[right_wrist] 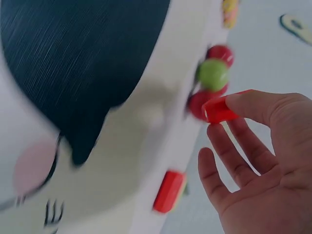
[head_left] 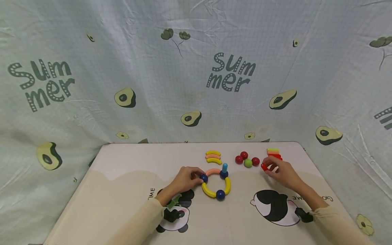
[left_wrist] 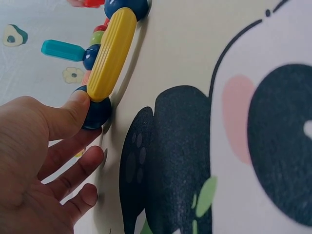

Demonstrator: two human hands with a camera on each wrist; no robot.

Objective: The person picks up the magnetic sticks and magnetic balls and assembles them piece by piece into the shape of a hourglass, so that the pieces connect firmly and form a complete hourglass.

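Observation:
My left hand (head_left: 184, 179) holds a dark blue ball (head_left: 203, 178) between thumb and fingers. That ball is the left corner of a ring lying on the table, joined by a pink curved rod (head_left: 212, 171) and yellow curved rods (head_left: 209, 191). Another blue ball (head_left: 220, 195) sits at the ring's front. From the back-right ball (head_left: 224, 174) a light blue rod (head_left: 225, 167) stands upright. Over the table at the right, my right hand (head_left: 283, 172) pinches a short red rod (right_wrist: 220, 110) between thumb and fingertips, apart from the ring.
Behind the ring lie yellow and pink curved rods (head_left: 213, 157). Red balls (head_left: 239, 159) and a green ball (head_left: 248, 163) cluster to their right. More short rods (head_left: 273, 150) lie beyond my right hand. A patterned cloth (head_left: 159, 112) hangs behind the table (head_left: 128, 163).

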